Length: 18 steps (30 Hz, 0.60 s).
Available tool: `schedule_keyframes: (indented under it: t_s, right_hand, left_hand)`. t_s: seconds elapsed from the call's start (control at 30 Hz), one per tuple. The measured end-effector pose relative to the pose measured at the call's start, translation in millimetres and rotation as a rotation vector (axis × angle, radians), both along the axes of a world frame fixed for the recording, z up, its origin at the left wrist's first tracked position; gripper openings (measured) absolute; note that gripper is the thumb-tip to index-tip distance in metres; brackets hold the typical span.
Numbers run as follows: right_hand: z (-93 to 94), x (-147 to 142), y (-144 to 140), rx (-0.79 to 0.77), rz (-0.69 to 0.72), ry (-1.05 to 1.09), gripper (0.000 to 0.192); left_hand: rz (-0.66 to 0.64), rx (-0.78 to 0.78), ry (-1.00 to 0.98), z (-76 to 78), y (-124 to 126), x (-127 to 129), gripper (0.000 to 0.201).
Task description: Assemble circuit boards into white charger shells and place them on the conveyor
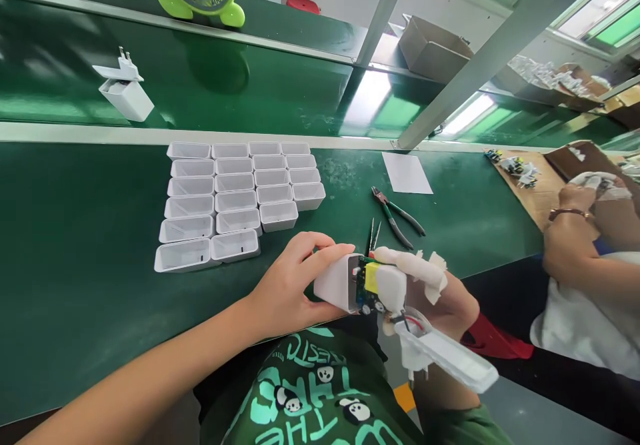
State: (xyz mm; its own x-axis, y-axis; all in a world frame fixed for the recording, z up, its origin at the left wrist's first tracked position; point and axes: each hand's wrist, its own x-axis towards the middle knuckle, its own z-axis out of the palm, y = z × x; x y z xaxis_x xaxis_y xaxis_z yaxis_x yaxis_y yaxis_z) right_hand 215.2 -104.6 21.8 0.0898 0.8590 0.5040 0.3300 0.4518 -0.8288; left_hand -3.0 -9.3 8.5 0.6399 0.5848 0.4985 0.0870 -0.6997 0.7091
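Green bench (100, 285) alongside: between the hands, left hand (290, 285) grips the case (331, 285); right hand (437, 295) clasps the board (371, 278) at the case's open end.

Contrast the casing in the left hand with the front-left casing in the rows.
The held casing lies sideways, its mouth facing the right hand; the front-left casing stands mouth up. A circuit board sits at the held casing's mouth; none sits at the front-left casing's. Both are white.
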Motion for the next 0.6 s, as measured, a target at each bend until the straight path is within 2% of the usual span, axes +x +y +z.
schedule_keyframes:
  t_s: [0.1, 0.27, 0.6]
  right_hand:
    - [0.9, 0.5, 0.6, 0.014, -0.006, -0.063, 0.065]
    - [8.3, 2.9, 1.7, -0.054, 0.089, -0.08, 0.065]
    - [16.3, -1.7, 5.1, 0.026, 0.084, -0.153, 0.067]
  left_hand:
    - [-0.013, 0.007, 0.012, -1.9, 0.2, -0.3, 0.062]
    - [-0.027, 0.035, -0.01, -4.3, 1.1, 0.0, 0.061]
    - [-0.025, 0.103, -0.083, -5.0, 2.8, 0.6, 0.061]
